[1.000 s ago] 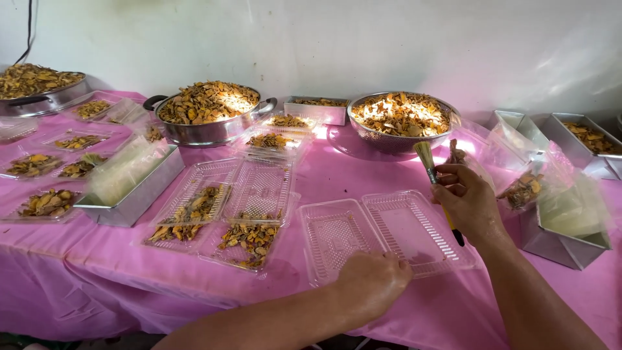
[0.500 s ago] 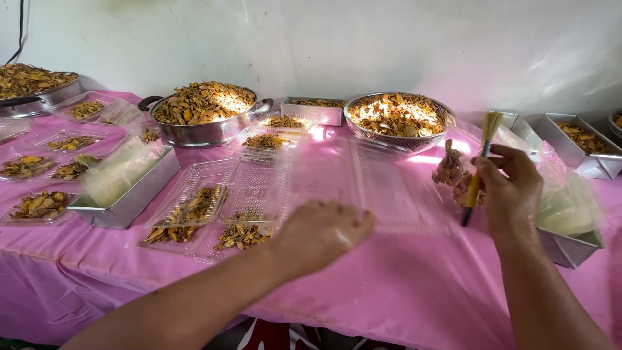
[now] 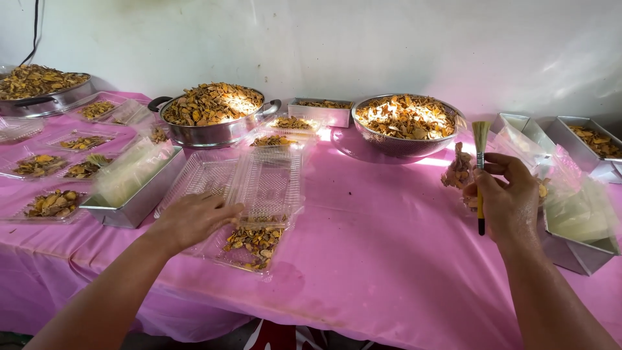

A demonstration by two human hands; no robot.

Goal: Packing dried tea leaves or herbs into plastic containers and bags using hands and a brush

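Left hand (image 3: 194, 219) lies open-fingered on clear clamshell trays (image 3: 259, 188) beside a metal tin (image 3: 133, 210); right hand (image 3: 505, 198) grips a brush (image 3: 480, 175).

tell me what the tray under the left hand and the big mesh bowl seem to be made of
Tray: thin clear plastic, glossy; the pink cloth shows through its ribbed surface. Mesh bowl: likely stainless steel, shiny silver with fine perforations. The left hand rests on the tray.

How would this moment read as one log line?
left hand: on clear clamshell tray | right hand: holds brush, food piece | pink tablecloth
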